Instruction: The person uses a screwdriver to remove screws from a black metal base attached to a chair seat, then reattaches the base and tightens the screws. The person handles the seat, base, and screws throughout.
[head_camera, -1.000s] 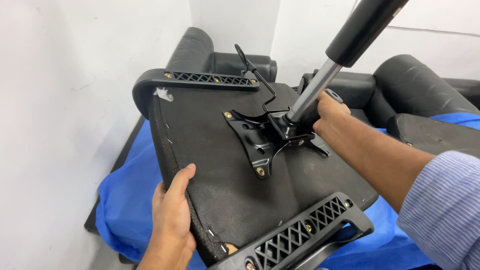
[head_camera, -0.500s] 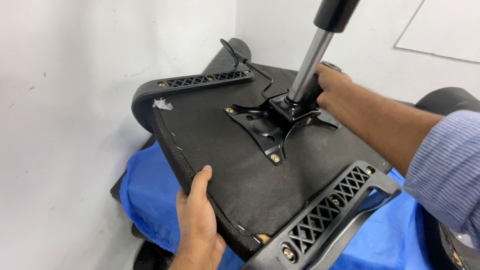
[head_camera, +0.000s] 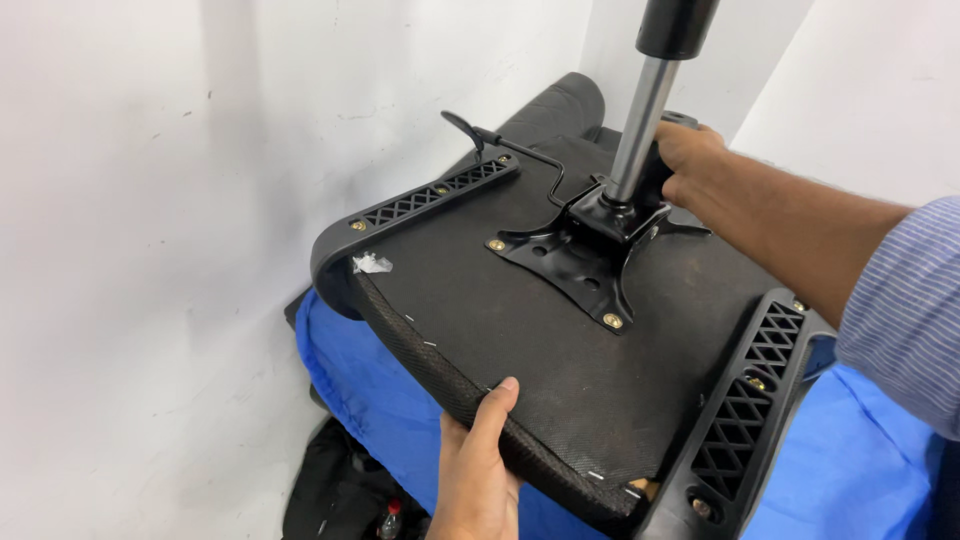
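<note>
One upturned chair seat (head_camera: 560, 330) on blue cloth (head_camera: 370, 400), mechanism plate (head_camera: 585, 255) bolted, gas cylinder (head_camera: 640, 130) seated. My left hand (head_camera: 475, 470) clamps near edge, right hand (head_camera: 690, 160) grips the cylinder base. Base not fitted.

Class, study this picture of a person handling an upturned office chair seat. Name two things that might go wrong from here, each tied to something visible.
1. The left hand grips the seat edge, where staple ends show along the fabric nearby; a finger might get scratched.
2. The right hand rests at the base of the gas cylinder, beside the metal mounting plate and lever; if the seat tips, fingers could be pinched.
</note>
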